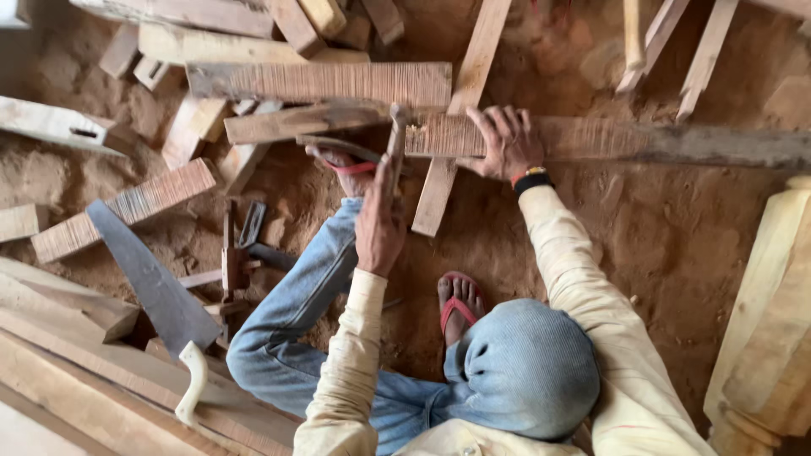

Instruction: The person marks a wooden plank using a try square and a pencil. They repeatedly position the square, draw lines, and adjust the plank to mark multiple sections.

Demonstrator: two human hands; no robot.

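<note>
Neither of my own hands shows in the head view. Below me a person (515, 371) squats on sandy ground, wearing a blue head cloth, a cream shirt and blue jeans. Their hand on the right side of the picture (505, 142), with a black and orange wristband, lies flat on a long rough-sawn plank (608, 139). Their other hand (380, 221) grips a wooden-handled tool (395, 139) whose top is at the plank's left end. One foot in a red sandal (345, 162) rests on a curved wood piece.
A handsaw (148, 274) with a pale handle lies at the left on stacked boards (76, 380). Several offcuts and planks (321, 83) litter the ground at top. A small wooden tool (232, 257) lies near the knee. A pale turned post (769, 329) stands at right.
</note>
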